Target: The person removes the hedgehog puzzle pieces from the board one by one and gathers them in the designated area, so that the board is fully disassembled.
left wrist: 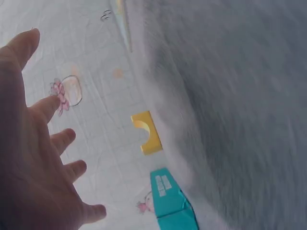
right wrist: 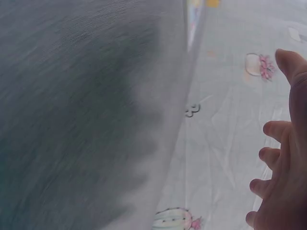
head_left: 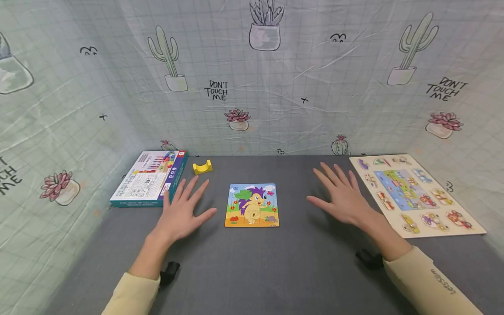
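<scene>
The left hand (head_left: 183, 214) hovers above the grey bench (head_left: 252, 271), fingers spread, near a flat box (head_left: 147, 175) and a yellow block (head_left: 202, 167) on the far left. The right hand (head_left: 342, 199) hovers likewise, fingers spread, near a wooden picture board (head_left: 425, 227) on the right. Between the hands, apart from both, a square picture puzzle (head_left: 252, 205) lies flat. Cactus-printed cloth (head_left: 291, 70) hangs behind.

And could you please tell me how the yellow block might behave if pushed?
The yellow block would probably slide rather than roll, as its ends look squared and its curved notch faces up. Its chunky form suggests it should stay stiff when gripped.
</scene>
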Demonstrator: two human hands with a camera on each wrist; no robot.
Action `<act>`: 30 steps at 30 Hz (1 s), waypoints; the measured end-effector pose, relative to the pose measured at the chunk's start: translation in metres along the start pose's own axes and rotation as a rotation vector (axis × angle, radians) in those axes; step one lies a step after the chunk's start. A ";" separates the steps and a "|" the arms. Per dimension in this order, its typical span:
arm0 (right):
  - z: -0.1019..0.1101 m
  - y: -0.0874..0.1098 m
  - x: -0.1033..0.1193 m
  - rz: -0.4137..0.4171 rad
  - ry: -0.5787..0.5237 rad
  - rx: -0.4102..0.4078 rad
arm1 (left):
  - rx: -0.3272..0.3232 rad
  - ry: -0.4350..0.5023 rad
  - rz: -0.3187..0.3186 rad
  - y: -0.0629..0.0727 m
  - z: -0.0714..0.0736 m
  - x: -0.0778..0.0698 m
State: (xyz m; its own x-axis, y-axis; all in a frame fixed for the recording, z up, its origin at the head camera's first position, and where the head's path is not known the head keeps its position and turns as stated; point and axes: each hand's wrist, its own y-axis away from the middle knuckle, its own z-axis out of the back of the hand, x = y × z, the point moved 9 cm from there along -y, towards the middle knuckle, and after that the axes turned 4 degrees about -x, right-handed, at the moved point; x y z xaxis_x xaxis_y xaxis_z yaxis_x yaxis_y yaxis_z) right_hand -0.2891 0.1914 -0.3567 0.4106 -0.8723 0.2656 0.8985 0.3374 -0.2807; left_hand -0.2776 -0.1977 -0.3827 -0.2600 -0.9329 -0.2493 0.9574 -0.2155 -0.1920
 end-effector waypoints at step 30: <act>-0.061 -0.085 0.095 0.059 -0.421 0.070 | -0.010 0.495 -0.030 -0.033 -0.050 -0.009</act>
State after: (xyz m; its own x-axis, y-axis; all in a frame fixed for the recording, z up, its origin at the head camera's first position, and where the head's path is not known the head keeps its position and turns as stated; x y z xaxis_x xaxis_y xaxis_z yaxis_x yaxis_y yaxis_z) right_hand -0.3355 0.0579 -0.3641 0.4765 -0.6349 0.6082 0.8738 0.4185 -0.2476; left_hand -0.3133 -0.1673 -0.4213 -0.3178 -0.6765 -0.6643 0.9481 -0.2350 -0.2143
